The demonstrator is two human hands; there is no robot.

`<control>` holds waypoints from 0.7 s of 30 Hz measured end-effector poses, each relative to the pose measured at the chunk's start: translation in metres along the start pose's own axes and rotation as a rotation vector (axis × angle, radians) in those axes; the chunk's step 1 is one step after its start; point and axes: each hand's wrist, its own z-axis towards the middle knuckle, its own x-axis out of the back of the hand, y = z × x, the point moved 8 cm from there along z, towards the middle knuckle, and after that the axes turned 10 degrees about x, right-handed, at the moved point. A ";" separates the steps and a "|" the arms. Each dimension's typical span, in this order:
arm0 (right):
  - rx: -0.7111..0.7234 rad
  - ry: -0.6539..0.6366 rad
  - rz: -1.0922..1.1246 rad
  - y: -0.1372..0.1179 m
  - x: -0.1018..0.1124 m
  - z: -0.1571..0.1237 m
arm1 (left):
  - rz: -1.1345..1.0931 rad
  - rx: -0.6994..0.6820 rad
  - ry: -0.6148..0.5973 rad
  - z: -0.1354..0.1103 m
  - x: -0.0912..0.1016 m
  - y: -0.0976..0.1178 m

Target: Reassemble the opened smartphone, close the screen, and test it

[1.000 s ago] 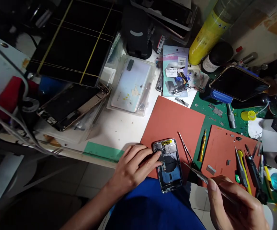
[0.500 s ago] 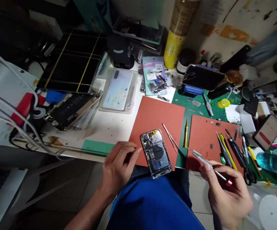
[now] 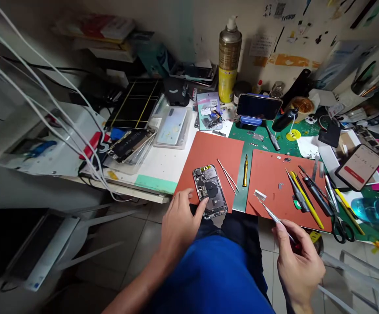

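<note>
White workbench [image 3: 168,163], green mat [image 3: 241,199], two brick-red sheets [image 3: 220,146] (an opened phone [image 3: 215,191] on one), clear tray [image 3: 187,125], green tape strip [image 3: 155,182]

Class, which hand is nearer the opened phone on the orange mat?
Left. The left hand is at the opened phone, thumb over its left edge; the right hand, holding a slim metal tool, is well to the phone's right.

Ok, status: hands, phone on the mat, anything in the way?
Left hand open, thumb over phone. Right hand gripping knurled metal tool, tip by metal strip. Phone internals exposed, near end overhanging orange mat. Tweezers close on phone's right.
</note>
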 end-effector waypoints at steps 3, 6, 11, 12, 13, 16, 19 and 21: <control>-0.033 0.018 0.022 -0.002 0.002 0.002 | 0.017 -0.014 0.007 -0.002 0.001 0.009; -0.143 0.067 0.133 -0.007 0.005 0.009 | 0.021 -0.060 0.008 0.001 -0.002 0.013; -0.058 0.031 0.292 -0.046 -0.014 0.037 | -0.005 -0.280 0.029 0.011 -0.006 0.007; 0.015 0.012 0.295 -0.058 -0.024 0.045 | -0.006 -0.333 0.033 0.012 -0.008 0.005; 0.102 -0.016 0.289 -0.071 -0.036 0.052 | -0.011 -0.384 0.037 0.013 -0.009 0.004; 0.394 -0.201 0.203 -0.113 -0.090 0.067 | -0.039 -0.471 0.040 0.013 -0.012 0.000; 0.638 -0.414 0.047 -0.142 -0.149 0.071 | -0.063 -0.463 0.028 0.013 -0.015 -0.001; 0.742 -0.484 -0.034 -0.154 -0.176 0.070 | -0.076 -0.446 0.021 0.014 -0.017 -0.001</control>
